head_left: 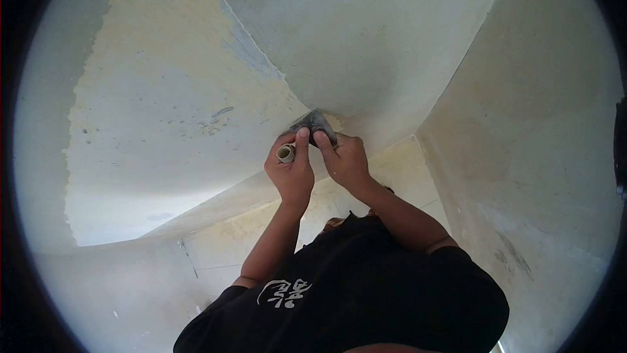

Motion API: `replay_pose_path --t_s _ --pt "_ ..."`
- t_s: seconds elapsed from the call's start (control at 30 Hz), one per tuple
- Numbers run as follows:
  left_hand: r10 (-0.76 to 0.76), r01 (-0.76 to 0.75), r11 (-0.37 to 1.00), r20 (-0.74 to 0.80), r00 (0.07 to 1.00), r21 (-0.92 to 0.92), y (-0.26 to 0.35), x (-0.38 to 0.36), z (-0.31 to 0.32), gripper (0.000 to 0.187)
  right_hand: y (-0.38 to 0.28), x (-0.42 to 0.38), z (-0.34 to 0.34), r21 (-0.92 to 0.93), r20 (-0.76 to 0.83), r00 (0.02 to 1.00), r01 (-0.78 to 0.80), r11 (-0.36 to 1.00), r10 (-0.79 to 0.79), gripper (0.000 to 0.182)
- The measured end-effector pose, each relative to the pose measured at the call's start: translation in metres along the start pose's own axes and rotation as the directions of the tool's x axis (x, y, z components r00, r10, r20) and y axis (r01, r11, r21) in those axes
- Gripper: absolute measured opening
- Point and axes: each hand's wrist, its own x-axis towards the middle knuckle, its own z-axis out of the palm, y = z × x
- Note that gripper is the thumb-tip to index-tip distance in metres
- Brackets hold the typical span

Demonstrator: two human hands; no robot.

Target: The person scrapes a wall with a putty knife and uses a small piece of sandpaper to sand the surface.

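Observation:
My left hand (291,169) and my right hand (345,161) are together near the middle of the view, both closed on a dark grey, flat plate-like tool (318,123). Both thumbs press on its near face, and most other fingers are hidden behind. Within the left hand's grip shows the round, hollow end of a pale tube (285,153); I cannot tell whether it belongs to the tool. The tool's far tip lies at the seam where a patchy yellowish-white surface (170,85) meets a greyish surface (366,33).
Another plastered wall (535,111) rises on the right, joined at a long edge. A lower pale wall (241,232) with thin dark lines runs behind my arms. Dark scuffs (222,111) mark the yellowish surface. My black shirt (366,288) fills the bottom.

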Motion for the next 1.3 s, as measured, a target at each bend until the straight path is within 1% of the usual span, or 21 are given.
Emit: replay_pose_path --t_s 0.03,0.07,0.13,0.17,0.27,0.33,0.43,0.57,0.67,0.77,0.83,0.93,0.97,1.03,1.07,1.13,1.17,1.2,1.23,1.3 --pt "-0.002 0.002 1.000 0.007 1.000 0.012 0.000 0.001 0.000 0.021 0.000 0.002 0.000 0.022 -0.021 1.000 0.013 1.000 -0.013 0.051" --pt "0.031 -0.030 0.999 0.005 1.000 -0.024 -0.006 0.000 0.004 0.020 0.002 0.004 -0.001 -0.011 0.005 1.000 -0.022 1.000 0.022 0.051" --pt "0.040 -0.040 0.999 -0.014 0.999 -0.033 -0.009 -0.003 0.006 0.020 0.005 0.002 -0.006 -0.085 0.055 0.993 -0.099 0.991 0.104 0.052" --pt "0.048 -0.049 0.998 -0.023 0.999 -0.045 -0.009 -0.001 0.008 0.020 0.002 0.005 -0.005 -0.071 0.041 0.996 -0.073 0.995 0.076 0.052" --pt "-0.053 0.049 0.992 -0.028 0.998 -0.118 0.005 0.002 0.002 0.019 -0.009 0.001 -0.001 -0.046 0.028 0.999 -0.037 0.998 0.039 0.053" --pt "-0.022 0.019 0.996 -0.034 0.999 -0.082 0.001 -0.002 0.005 0.020 -0.009 0.005 -0.007 -0.055 0.046 0.999 -0.015 0.998 0.018 0.054" --pt "0.001 -0.005 0.996 -0.036 0.999 -0.089 -0.011 -0.002 0.007 0.020 0.005 0.004 -0.005 -0.171 0.045 0.998 -0.033 0.985 0.041 0.053" --pt "-0.052 0.048 0.990 -0.027 0.998 -0.131 -0.006 0.001 0.000 0.020 -0.004 0.001 0.001 -0.114 0.044 0.999 -0.002 0.993 0.007 0.053" --pt "-0.109 0.108 0.990 -0.014 0.994 -0.093 -0.018 -0.001 0.007 0.020 0.005 0.003 -0.004 -0.110 0.037 0.999 0.020 0.994 -0.016 0.054" --pt "-0.015 0.012 0.994 -0.034 0.999 -0.108 -0.029 0.002 0.010 0.022 0.008 0.010 -0.004 -0.156 0.041 0.998 0.057 0.986 -0.051 0.056" --pt "-0.010 0.003 0.992 -0.053 0.999 -0.129 -0.023 0.004 0.010 0.022 0.007 0.014 -0.005 -0.207 0.036 0.995 0.097 0.973 -0.092 0.057" --pt "-0.047 0.034 0.989 -0.087 0.995 -0.147 -0.010 -0.001 0.008 0.022 -0.015 0.021 -0.019 -0.146 0.107 0.992 0.086 0.986 -0.070 0.059" --pt "-0.054 0.038 0.986 -0.097 0.994 -0.160 -0.008 0.003 0.007 0.023 -0.013 0.018 -0.014 -0.130 0.078 0.995 0.074 0.989 -0.065 0.058" --pt "-0.121 0.113 0.986 -0.057 0.991 -0.126 -0.018 -0.003 0.009 0.020 0.000 0.008 -0.007 -0.093 0.019 0.998 0.066 0.993 -0.064 0.058" --pt "-0.160 0.155 0.982 -0.040 0.986 -0.108 -0.023 -0.005 0.008 0.019 0.003 0.007 -0.005 -0.110 0.028 0.998 0.053 0.993 -0.051 0.057" --pt "-0.131 0.122 0.980 -0.053 0.990 -0.156 -0.017 -0.003 0.009 0.020 0.004 0.005 -0.005 -0.143 0.042 0.999 0.015 0.990 -0.009 0.054" --pt "-0.120 0.109 0.979 -0.053 0.991 -0.173 -0.012 -0.003 0.008 0.020 0.004 0.007 -0.004 -0.096 0.046 0.999 0.023 0.995 -0.018 0.053" --pt "-0.130 0.116 0.980 -0.079 0.988 -0.160 0.000 -0.002 0.009 0.020 -0.006 0.009 -0.008 -0.050 0.053 0.998 0.020 0.999 -0.018 0.052" --pt "-0.157 0.146 0.978 -0.066 0.985 -0.147 0.000 -0.006 0.009 0.020 -0.010 0.012 -0.011 -0.007 0.061 0.998 0.028 1.000 -0.028 0.051" --pt "-0.184 0.177 0.974 -0.044 0.982 -0.139 0.002 -0.004 0.010 0.020 -0.001 0.008 -0.010 -0.042 0.044 0.999 0.020 0.999 -0.018 0.050"
